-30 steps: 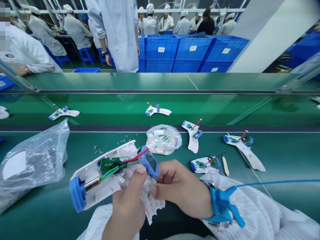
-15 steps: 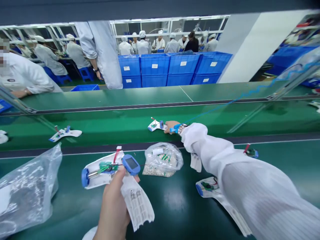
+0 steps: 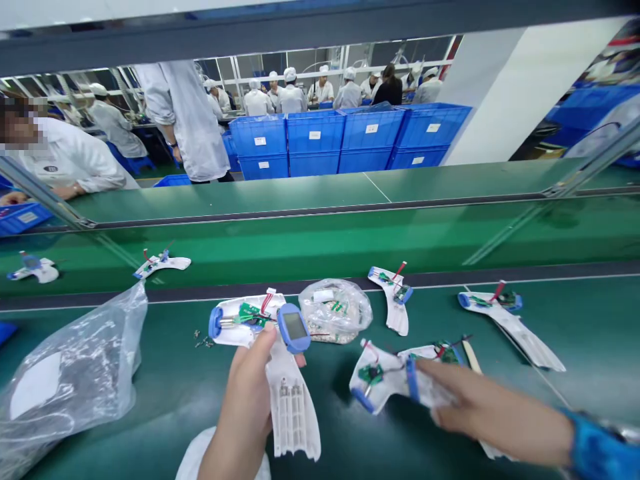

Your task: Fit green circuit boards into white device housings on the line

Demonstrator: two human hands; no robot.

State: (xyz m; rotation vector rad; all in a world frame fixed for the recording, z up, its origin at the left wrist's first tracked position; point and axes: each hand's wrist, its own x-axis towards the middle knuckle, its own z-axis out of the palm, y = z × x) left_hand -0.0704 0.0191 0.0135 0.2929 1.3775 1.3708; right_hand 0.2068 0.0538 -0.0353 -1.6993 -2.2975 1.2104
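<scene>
In the lower middle, my left hand (image 3: 255, 387) is closed around an open infrared thermometer half (image 3: 295, 413), its thumb near a blue-framed display (image 3: 293, 328). A green circuit board, a metal sensor tube and a red-wired connector show in its white shell. My right hand (image 3: 475, 400), blurred by motion and wearing a blue wrist strap (image 3: 605, 447), grips another thermometer half (image 3: 380, 373) by the handle, just above the bench. Behind that hand lies a partly hidden thermometer half (image 3: 440, 352). Farther back are two more, one upright-angled (image 3: 393, 297) and one at right (image 3: 515, 320).
A clear bag of small parts (image 3: 335, 310) sits behind my left hand, and tiny screws (image 3: 204, 340) lie beside it. A large plastic bag (image 3: 85, 373) covers the left bench. Thermometer halves (image 3: 163, 263) lie on the green conveyor (image 3: 280, 250). Coworkers and blue bins (image 3: 315, 137) stand beyond.
My right hand has come back from the conveyor toward me, bringing the thermometer half it reached there. My left hand keeps its hold. The halves on the belt have shifted rightward in view.
</scene>
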